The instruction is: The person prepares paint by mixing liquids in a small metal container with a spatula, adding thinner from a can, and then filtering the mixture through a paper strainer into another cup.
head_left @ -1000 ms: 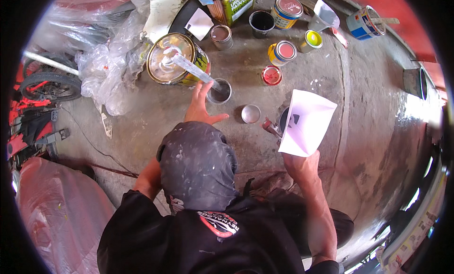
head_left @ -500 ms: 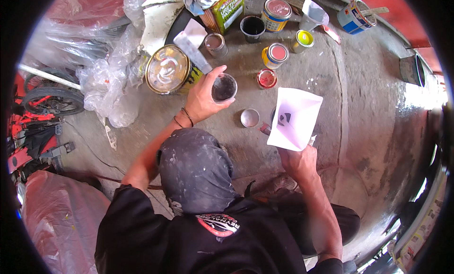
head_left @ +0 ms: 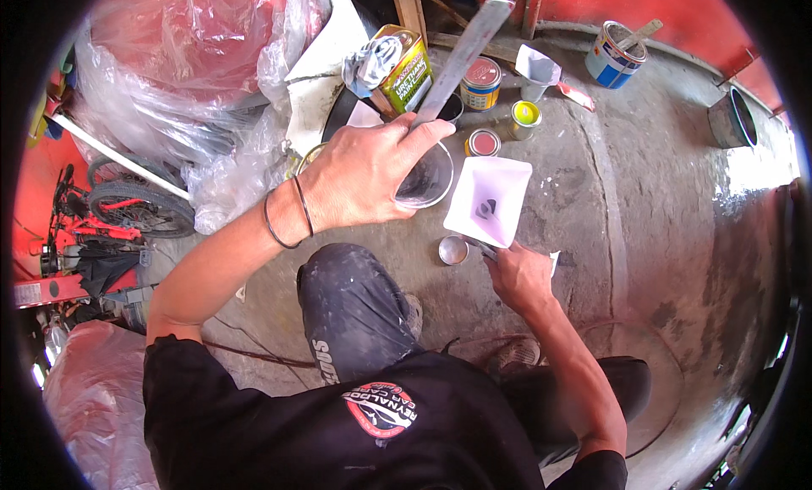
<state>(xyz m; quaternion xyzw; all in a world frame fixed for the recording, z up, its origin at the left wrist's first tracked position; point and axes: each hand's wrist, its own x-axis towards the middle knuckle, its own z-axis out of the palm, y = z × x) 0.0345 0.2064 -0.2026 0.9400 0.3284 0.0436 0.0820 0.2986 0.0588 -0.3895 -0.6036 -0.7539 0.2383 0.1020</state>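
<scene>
My left hand (head_left: pixel 351 173) grips a clear plastic cup (head_left: pixel 433 184) with dark residue or liquid inside. A flat grey stirring stick (head_left: pixel 465 58) slants up and right from the same hand, by the thumb. Just right of the cup, a white paper cone strainer (head_left: pixel 495 189), dark at its bottom, stands over my right hand (head_left: pixel 522 278). That hand's fingers are closed around a grey metal part below the cone, mostly hidden by the paper. A small round silvery container (head_left: pixel 453 250) is at the right hand's left side.
Beyond the hands stand a red-lidded can (head_left: pixel 480 85), a yellow paint can (head_left: pixel 525 116), a small red-topped can (head_left: pixel 483 143) and a rectangular tin (head_left: pixel 406 84). Farther right are a blue-and-white can (head_left: pixel 616 57) and a grey bucket (head_left: pixel 732 118). Plastic sheeting (head_left: pixel 194 50) and a bicycle wheel (head_left: pixel 139 209) lie left.
My left hand has lifted the cup and brought it rightward, close to the strainer. The stick now leans right instead of left. The right hand and strainer appear slightly farther left.
</scene>
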